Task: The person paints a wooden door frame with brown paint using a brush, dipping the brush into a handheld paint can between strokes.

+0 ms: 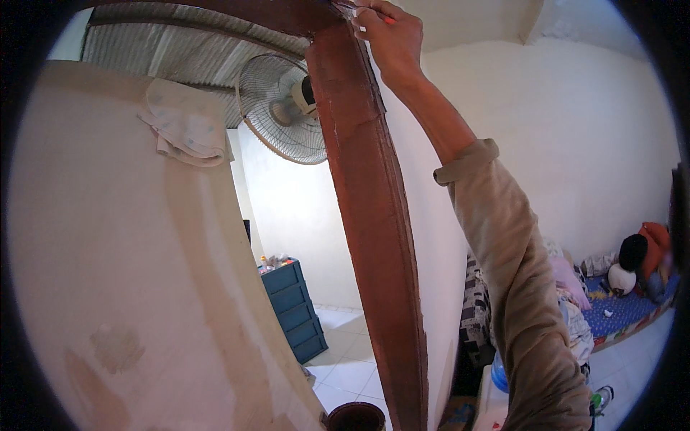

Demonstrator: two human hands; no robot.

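Observation:
At the top, my right hand (394,42) is raised against the upper corner of a brown door frame (359,151). Its fingers are closed on what looks like a small paintbrush; a bit of red-orange handle shows between them, and the tip meets the frame near the picture's upper edge. The frame's brown coat has uneven edges along the white wall. Low in the middle, a round dark-brown can (356,415) is cut off by the lower edge; what supports it is hidden. My left hand is out of view.
A tan panel (108,215) with a folded cloth (188,122) over its top stands at left. A round fan (280,108) hangs behind the frame, above a blue-green drawer cabinet (295,312). At right, a person (654,251) is on a blue patterned mattress (611,305).

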